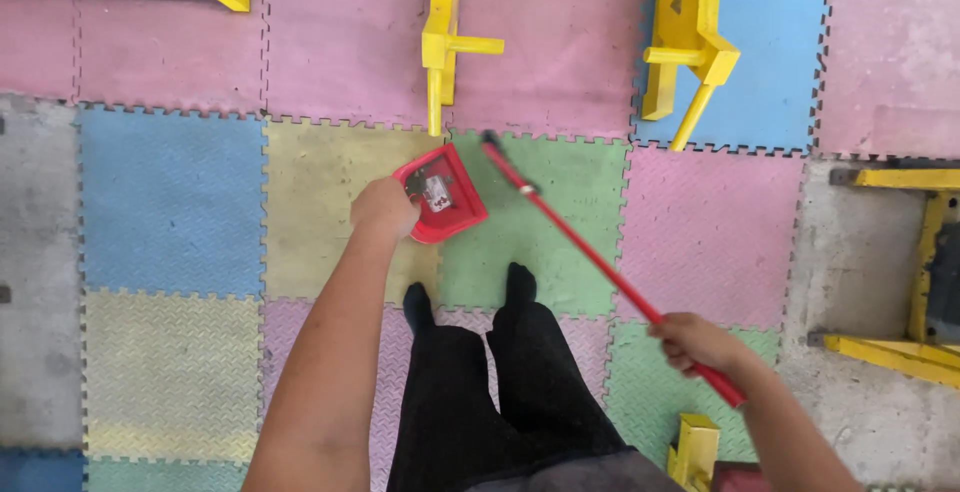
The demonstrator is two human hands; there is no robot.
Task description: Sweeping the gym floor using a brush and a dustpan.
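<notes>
Sweeping works best if the left hand (383,207), clenched on the red plastic dustpan (443,193), keeps its lip flat on the foam floor mat (330,192) while the right hand (693,341), gripping the red broom handle (590,252), draws short strokes toward it.

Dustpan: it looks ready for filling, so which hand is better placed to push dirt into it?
Probably the right hand: it grips the red broom, whose head lies beside the dustpan. The left hand holds the dustpan.

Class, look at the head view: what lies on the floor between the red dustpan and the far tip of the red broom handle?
Nothing lies there. Between the red dustpan and the broom handle tip, the head view shows only bare green foam mat.
</notes>
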